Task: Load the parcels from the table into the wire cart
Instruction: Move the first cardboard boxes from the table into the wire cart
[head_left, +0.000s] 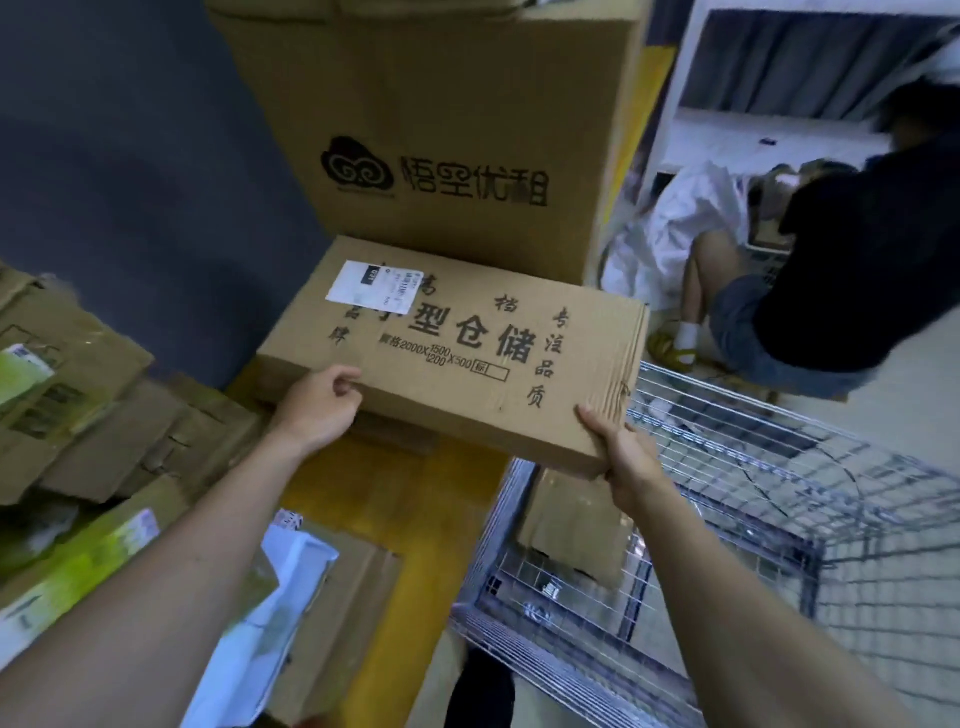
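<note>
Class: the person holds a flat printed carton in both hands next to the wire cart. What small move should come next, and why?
Probably swing the flat carton rightward and lower it into the wire cart. Both hands, left and right, already grip its near edge, and the cart stands open just right of it with one box inside.

Probably a parcel depot: stacked cartons (441, 124), labelled parcels (67, 415), a wire cart (779, 499).

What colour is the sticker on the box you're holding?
White with a black patch, on the flat box; head view.
</note>
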